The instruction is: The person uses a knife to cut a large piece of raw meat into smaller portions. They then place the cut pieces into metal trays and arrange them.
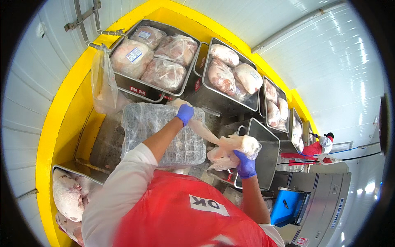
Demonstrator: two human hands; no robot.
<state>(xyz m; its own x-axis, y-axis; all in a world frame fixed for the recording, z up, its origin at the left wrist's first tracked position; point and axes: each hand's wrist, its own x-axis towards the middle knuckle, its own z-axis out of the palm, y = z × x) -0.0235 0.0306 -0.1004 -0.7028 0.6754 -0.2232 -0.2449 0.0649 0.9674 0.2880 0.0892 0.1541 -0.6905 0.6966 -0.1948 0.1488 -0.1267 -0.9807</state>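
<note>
My left hand (185,113), in a purple glove, is closed on a stretched strip of pale, translucent plastic wrapping (203,131) above a plastic-covered grey crate (158,142). My right hand (245,164), also gloved, grips a crumpled bunch of wrapping with pale pinkish material (230,146) at the near left edge of a steel bin (265,152). The strip runs between both hands. Whether the bunch holds meat or only plastic, I cannot tell.
Steel bins (129,82) of bagged meat line the yellow ledge (177,14), with a clear bag (105,82) hanging beside them. Another meat bin (76,172) stands at lower left. A grey machine with a blue belt (288,206) is at right; beyond, a co-worker (304,152) wears red and white.
</note>
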